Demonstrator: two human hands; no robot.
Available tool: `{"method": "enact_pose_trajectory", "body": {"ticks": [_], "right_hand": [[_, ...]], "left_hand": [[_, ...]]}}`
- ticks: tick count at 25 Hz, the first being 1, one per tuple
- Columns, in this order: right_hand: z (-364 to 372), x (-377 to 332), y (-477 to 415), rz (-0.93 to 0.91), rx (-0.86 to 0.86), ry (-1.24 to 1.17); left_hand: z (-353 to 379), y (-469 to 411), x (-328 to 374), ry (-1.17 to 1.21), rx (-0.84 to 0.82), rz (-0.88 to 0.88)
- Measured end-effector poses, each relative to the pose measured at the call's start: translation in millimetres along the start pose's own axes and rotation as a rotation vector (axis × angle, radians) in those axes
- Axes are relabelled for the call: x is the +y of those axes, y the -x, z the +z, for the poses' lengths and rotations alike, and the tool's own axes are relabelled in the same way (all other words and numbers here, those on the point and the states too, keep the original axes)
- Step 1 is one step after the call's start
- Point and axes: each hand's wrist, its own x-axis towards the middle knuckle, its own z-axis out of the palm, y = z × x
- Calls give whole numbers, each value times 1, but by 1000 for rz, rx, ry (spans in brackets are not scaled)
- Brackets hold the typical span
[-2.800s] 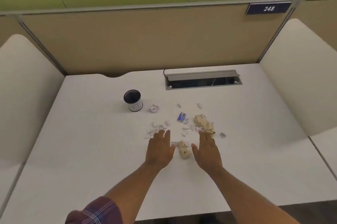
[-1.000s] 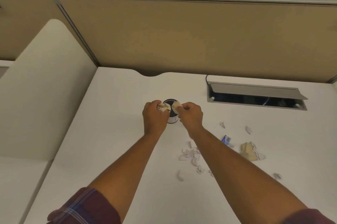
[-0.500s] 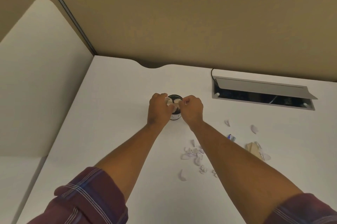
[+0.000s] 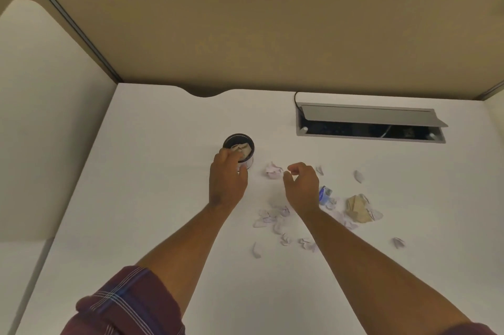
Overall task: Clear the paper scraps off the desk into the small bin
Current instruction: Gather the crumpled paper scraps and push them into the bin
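The small round black-rimmed bin (image 4: 239, 150) stands on the white counter (image 4: 152, 171), left of centre, with crumpled tan and white paper already showing at its mouth. The left hand (image 4: 227, 180) sits at the bin's six o'clock, fingers closed around a white scrap at the rim — whether it has let go I cannot tell. To finish this step well, it should push the wad down below the rim before letting go, since the bin looks nearly full and light enough to tip.

The right hand (image 4: 301, 184) hovers at the bin's four o'clock, loosely curled and holding nothing, just beside a crumpled white scrap (image 4: 273, 170). Farther out toward four and five o'clock lie a scatter of small white scraps (image 4: 272, 218), a blue-and-white wrapper (image 4: 325, 194) and a crumpled tan paper piece (image 4: 358, 209) — most of the job remains.

The bin's near wall is hidden behind the left hand, so its depth is unclear; the right forearm covers some scraps.
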Motion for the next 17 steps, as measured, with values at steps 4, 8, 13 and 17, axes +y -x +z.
{"method": "enact_pose_trajectory", "body": {"ticks": [4, 8, 13, 17], "right_hand": [[-47, 58, 21, -2, 109, 156], [-103, 116, 25, 263, 177, 283], [-136, 160, 23, 316, -24, 335], [-138, 161, 23, 248, -118, 319]], "left_hand": [[33, 42, 12, -10, -183, -6], [64, 69, 23, -64, -435, -120], [90, 62, 45, -245, -422, -92], [99, 32, 55, -377, -418, -59]]}}
